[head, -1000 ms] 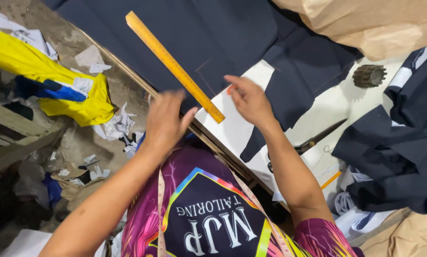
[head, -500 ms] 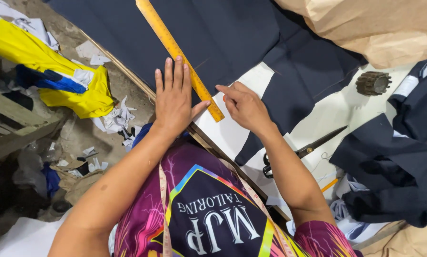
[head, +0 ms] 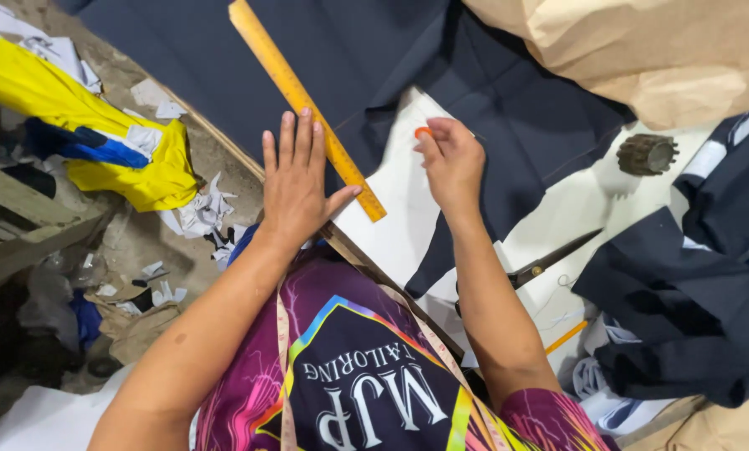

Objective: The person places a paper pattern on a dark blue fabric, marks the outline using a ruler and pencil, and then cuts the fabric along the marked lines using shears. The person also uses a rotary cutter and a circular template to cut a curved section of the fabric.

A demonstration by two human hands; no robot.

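A long yellow wooden ruler lies slanted across dark navy fabric spread on a white table. My left hand presses flat on the ruler's near part, fingers spread. My right hand hovers just right of the ruler's end, over the fabric edge, pinching a small orange piece of chalk between thumb and fingers.
Scissors lie on the table to the right, near an orange pencil. A round dark weight sits farther right. Brown paper covers the top right. Folded navy pieces pile at right. Yellow and blue cloth and scraps lie on the floor left.
My left hand has slid up along the ruler and flattened on it. My right hand has lifted slightly off the ruler's end; the orange chalk now shows.
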